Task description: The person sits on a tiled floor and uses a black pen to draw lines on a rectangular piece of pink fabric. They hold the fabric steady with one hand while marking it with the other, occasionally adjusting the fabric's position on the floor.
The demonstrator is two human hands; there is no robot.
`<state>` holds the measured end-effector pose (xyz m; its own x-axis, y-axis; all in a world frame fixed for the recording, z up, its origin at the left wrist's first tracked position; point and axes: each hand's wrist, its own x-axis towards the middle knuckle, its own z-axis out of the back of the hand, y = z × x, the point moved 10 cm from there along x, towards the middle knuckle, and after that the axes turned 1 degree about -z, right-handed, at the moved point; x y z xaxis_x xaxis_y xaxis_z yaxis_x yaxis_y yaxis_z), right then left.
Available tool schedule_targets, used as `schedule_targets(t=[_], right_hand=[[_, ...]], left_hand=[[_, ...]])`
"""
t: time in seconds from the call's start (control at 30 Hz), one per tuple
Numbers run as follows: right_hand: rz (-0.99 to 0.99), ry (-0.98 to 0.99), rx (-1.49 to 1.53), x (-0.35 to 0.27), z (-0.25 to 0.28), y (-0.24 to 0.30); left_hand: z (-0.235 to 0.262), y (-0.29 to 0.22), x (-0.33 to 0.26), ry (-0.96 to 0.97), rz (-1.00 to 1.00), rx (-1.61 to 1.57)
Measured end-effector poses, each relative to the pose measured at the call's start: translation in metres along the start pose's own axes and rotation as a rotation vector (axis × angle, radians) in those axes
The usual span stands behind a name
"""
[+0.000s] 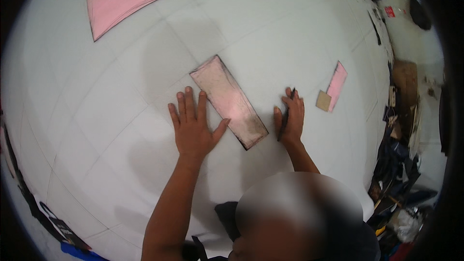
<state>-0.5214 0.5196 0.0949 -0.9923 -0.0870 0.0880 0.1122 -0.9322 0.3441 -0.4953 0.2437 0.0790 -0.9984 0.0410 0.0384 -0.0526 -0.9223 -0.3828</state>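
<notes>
A pink rectangular panel [223, 94] with dark, smudged edges lies slantwise on the white surface between my hands. My left hand [193, 128] is open at its left side, fingers spread and pointing away from me, with the thumb tip at the panel's long edge. To the right of the panel, apart from it, my right hand [294, 121] rests on its side. A slim black pen [286, 118] lies in that hand, held against the fingers. The pen's tip is too small to make out.
A larger pink sheet [123, 0] lies at the far left. On the right, a narrow pink strip [337, 86] lies beside a small tan square [324, 101]. Dark clutter [398, 164] crowds the right edge, and a black bag [65, 227] sits at the lower left.
</notes>
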Motion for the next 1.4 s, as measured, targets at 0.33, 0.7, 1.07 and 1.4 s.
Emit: schedule_targets(t=[0.33,0.7,1.07,1.4], right_hand=[[0.095,-0.029,0.033,-0.004,-0.005,-0.004],[0.083,0.021,-0.072,-0.004,-0.010,-0.003],[0.015,0.263,0.021,0.001,-0.015,-0.008],[0.031,0.344,0.029,0.094,0.051,-0.042]], left_hand=[[-0.002,0.005,0.003,0.004,0.064,-0.017],[-0.009,0.009,0.000,0.040,0.060,-0.023],[-0.028,0.016,-0.005,0.157,0.117,-0.022],[-0.016,0.010,-0.001,0.031,0.035,0.015]])
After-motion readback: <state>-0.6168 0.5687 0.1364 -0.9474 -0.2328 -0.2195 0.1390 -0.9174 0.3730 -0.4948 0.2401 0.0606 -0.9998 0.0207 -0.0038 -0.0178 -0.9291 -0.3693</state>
